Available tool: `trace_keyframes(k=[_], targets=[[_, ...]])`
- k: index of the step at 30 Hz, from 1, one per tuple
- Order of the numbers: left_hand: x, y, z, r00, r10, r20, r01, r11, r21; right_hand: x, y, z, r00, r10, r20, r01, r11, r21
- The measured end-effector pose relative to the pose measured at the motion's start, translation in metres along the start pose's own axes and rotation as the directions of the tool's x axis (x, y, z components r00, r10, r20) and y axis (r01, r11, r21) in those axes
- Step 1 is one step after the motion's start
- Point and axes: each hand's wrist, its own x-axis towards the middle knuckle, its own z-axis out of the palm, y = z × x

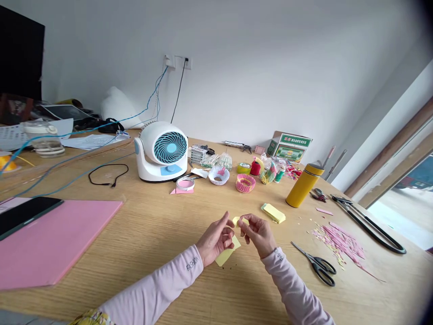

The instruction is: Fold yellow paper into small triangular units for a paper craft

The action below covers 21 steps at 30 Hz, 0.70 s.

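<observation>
Between the thumb and fingers of my right hand is a small piece of yellow paper, held above the table. My left hand is open beside it, thumb raised and fingers loosely curled. Its fingertips come close to the piece; whether they touch is unclear. A yellow paper sheet lies on the table, partly hidden under my left hand. Beyond my right hand sits a stack of yellow paper strips. Scissors with black handles lie to the right, their blades slightly apart.
Pink paper scraps are spread at right, near a yellow bottle. A white fan, pleated paper rings and a tape roll stand farther back. At left, a phone rests on pink sheets.
</observation>
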Motion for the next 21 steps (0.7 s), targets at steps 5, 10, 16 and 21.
trace_keyframes(k=[5,10,16,21], targets=[[0.003,-0.001,0.003,0.937,0.345,-0.045,-0.308,0.882,0.356,0.003,0.010,0.000,0.997,-0.011,-0.076,0.004,0.996,-0.086],[0.007,-0.005,-0.001,0.930,0.352,-0.109,-0.293,0.886,0.358,0.000,0.018,0.004,0.998,-0.025,-0.051,0.025,1.000,-0.002],[0.000,0.000,0.002,0.957,0.284,-0.065,-0.246,0.907,0.342,-0.005,0.018,0.008,0.998,-0.047,-0.032,0.050,0.991,0.127],[-0.003,0.002,0.003,0.969,0.243,-0.037,-0.219,0.924,0.313,-0.005,0.018,0.009,0.999,-0.045,-0.010,0.046,0.977,0.210]])
